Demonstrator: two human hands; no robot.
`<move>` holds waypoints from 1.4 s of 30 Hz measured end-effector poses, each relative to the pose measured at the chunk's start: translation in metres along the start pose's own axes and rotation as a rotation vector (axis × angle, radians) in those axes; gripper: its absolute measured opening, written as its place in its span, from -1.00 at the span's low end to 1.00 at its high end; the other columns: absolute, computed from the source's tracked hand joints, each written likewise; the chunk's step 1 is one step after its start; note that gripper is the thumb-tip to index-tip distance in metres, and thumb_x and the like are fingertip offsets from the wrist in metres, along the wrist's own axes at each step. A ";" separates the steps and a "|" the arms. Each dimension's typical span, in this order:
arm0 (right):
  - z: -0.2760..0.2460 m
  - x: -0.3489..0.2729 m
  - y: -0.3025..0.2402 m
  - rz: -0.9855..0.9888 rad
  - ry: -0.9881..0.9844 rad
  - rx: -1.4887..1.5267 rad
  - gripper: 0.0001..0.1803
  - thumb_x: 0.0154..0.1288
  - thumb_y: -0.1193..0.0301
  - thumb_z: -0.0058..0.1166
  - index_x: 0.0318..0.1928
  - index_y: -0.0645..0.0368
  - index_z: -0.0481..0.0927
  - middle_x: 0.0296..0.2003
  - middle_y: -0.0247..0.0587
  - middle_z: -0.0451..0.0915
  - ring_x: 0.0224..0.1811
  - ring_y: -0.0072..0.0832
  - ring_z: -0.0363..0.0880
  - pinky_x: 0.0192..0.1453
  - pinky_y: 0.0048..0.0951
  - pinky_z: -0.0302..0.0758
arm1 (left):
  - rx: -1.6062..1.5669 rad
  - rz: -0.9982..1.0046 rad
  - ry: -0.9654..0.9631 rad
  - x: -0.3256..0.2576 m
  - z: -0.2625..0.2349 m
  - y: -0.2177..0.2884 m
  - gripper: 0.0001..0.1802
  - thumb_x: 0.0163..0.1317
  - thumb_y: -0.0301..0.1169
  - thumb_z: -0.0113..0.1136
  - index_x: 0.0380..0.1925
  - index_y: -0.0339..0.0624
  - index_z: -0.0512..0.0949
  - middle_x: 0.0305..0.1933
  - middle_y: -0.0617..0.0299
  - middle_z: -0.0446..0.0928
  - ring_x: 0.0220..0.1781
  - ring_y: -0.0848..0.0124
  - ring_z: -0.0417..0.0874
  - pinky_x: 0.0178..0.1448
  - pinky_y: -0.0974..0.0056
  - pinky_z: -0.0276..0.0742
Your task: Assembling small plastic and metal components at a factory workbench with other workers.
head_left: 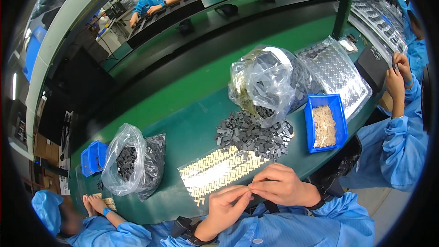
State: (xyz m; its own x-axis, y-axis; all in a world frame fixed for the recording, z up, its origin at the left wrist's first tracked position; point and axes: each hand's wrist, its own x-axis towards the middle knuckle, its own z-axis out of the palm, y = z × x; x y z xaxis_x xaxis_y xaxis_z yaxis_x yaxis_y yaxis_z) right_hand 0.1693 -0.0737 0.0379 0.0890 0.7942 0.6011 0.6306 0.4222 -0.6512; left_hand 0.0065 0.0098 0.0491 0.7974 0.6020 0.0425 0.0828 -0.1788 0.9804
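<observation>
My left hand and my right hand meet at the fingertips above the near edge of the green table. Thumbs and forefingers of both are pinched together; whatever sits between them is too small or hidden to make out. Just beyond my hands lies a shiny sheet with slanting rows of small cream-coloured pieces. Against its far edge spreads a loose pile of small dark grey rectangular blocks, a few lying on the sheet's far right part.
To the right stands a blue bin of small tan pieces. Clear plastic bags hold dark parts, and a silvery packet lies at far right. Co-workers sit close on both sides. A green post and a conveyor are beyond.
</observation>
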 end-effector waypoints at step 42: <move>-0.001 0.004 -0.004 0.135 -0.114 0.144 -0.91 0.03 0.48 0.13 -0.41 0.20 0.54 -0.43 -0.26 0.47 -0.44 -0.35 0.49 -0.39 -0.42 0.42 | -0.099 -0.085 -0.061 -0.005 -0.005 -0.009 -0.88 0.08 -0.61 0.13 -0.36 -0.41 0.57 -0.41 0.11 0.58 -0.41 0.48 0.62 -0.35 0.48 0.54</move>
State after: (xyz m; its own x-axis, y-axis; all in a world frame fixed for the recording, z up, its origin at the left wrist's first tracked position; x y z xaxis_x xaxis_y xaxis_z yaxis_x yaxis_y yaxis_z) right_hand 0.1681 -0.0727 0.0435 0.0722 0.8883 0.4535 0.5017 0.3606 -0.7863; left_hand -0.0012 0.0127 0.0413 0.8253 0.5625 -0.0503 0.0943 -0.0494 0.9943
